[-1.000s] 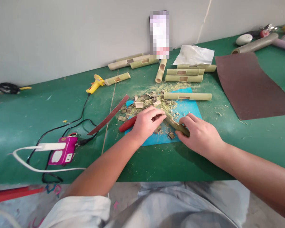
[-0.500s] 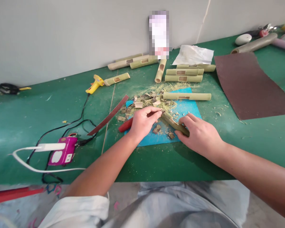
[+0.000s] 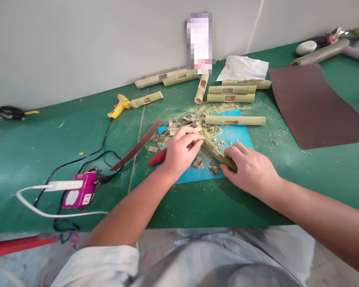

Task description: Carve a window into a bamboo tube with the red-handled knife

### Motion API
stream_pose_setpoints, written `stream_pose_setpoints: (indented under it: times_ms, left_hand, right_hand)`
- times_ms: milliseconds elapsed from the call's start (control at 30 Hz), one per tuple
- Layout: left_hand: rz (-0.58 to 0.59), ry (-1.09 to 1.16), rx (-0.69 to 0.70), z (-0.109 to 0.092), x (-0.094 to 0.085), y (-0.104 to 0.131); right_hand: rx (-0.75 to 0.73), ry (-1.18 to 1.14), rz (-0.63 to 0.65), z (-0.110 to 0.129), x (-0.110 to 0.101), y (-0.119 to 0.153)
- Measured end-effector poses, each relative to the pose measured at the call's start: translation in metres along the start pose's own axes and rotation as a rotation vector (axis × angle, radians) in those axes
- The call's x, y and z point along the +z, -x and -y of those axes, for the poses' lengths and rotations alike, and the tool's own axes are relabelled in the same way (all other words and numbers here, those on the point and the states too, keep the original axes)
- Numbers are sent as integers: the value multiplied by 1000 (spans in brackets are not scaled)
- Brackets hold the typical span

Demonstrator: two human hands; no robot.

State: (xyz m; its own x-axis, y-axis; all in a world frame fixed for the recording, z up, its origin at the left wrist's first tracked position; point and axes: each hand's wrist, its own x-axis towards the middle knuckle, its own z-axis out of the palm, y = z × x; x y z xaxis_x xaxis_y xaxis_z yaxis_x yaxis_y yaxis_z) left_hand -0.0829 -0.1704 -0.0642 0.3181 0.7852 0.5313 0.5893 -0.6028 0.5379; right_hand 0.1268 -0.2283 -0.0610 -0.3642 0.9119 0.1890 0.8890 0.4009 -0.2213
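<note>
At upper right, a brown sheet (image 3: pixel 317 105) is showing a matt, slightly coarse face, perhaps sandpaper. Near the centre, a pale bamboo tube (image 3: pixel 248 120) is looking smooth and woody. At lower left, a magenta power adapter (image 3: pixel 85 187) is reflecting light like glossy plastic; above the tubes, white paper (image 3: pixel 243 68) is wrinkling.

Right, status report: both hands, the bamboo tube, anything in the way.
Right hand closed on bamboo tube, near end. Left hand at far end, grip unclear. Scraps close by on the blue sheet, possibly in the way.
</note>
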Motion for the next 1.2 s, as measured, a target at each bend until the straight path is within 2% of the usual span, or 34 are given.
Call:
stream_pose_setpoints:
  times_ms: [233,533,900,1200]
  left_hand:
    - [144,-137,153,4,-3,1]
    - [132,-86,201,7,-3,0]
    - [186,16,42,6,-3,2]
    - [182,64,30,5,-2,1]
  right_hand:
    - [-5,16,1,1,0,1]
    - [-4,15,9,2,0,0]
    - [-7,16,7,1,0,1]
    - [1,4,11,1,-1,0]
